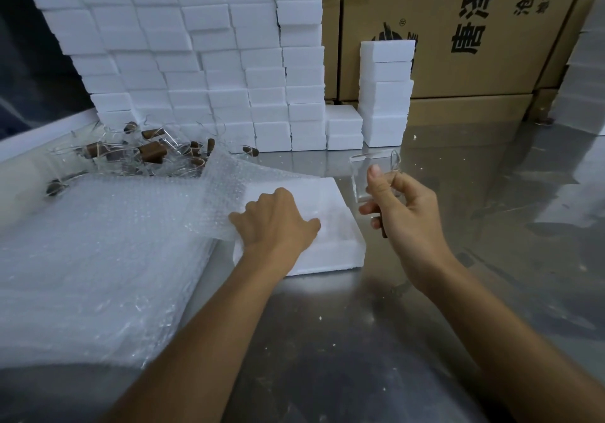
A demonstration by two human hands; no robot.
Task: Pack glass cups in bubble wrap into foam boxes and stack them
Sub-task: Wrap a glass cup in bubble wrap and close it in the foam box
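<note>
Near the counter's middle, left hand (278, 218) pinches bubble wrap (229, 180) over foam box (330, 252); right hand (404, 213) grips glass cup (373, 174), which may slip.

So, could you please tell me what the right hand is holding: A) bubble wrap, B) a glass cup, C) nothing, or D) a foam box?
B: the right hand grips a clear glass cup above the table, beside the foam box.
</note>
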